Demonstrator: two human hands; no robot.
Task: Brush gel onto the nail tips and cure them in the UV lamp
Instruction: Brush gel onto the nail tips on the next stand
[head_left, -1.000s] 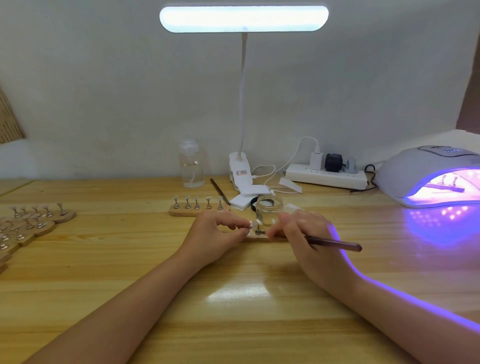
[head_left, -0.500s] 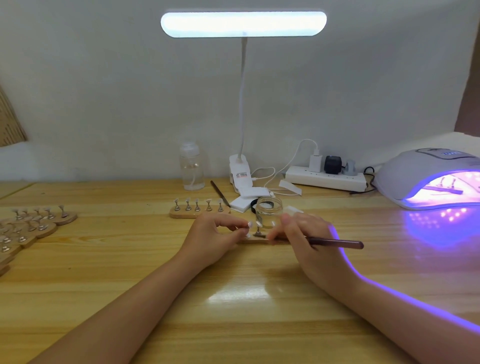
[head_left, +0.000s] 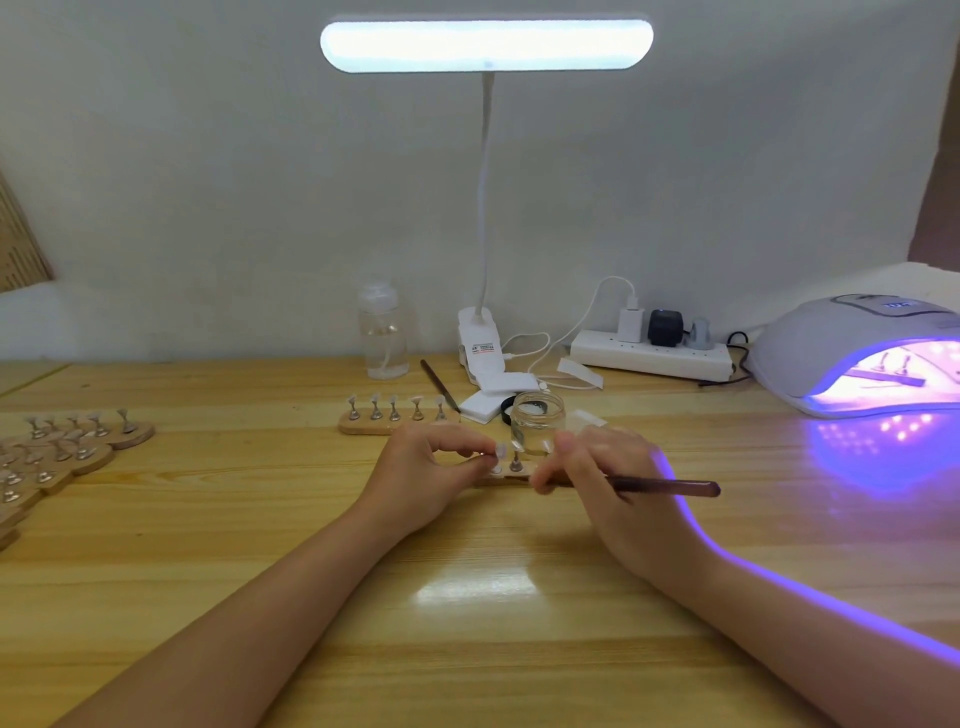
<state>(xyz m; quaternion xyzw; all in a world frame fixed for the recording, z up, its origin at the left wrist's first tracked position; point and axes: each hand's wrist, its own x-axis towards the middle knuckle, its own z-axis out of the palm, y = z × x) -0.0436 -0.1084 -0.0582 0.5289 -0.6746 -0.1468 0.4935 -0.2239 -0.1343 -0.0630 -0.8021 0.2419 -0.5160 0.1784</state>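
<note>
A small wooden strip (head_left: 511, 477) with nail tips on metal stands lies between my hands at mid-table. My left hand (head_left: 423, 475) pinches one nail-tip stand (head_left: 493, 460) at the strip's left end. My right hand (head_left: 605, 480) grips a dark brush (head_left: 670, 487), handle pointing right, bristles hidden by my fingers near the strip. An open glass gel jar (head_left: 537, 422) stands just behind the strip. The UV lamp (head_left: 852, 358) glows purple at the right, with another strip (head_left: 883, 378) of tips inside.
A second wooden strip (head_left: 395, 422) of tips sits behind my left hand; several more strips (head_left: 62, 452) lie at the left edge. A clear bottle (head_left: 383, 338), spare brush (head_left: 439, 383), desk lamp base (head_left: 483, 345), white pads (head_left: 496, 400) and power strip (head_left: 652, 358) line the back.
Both hands have stayed at the strip with only slight shifts of the fingers; the brush handle sits a touch farther right.
</note>
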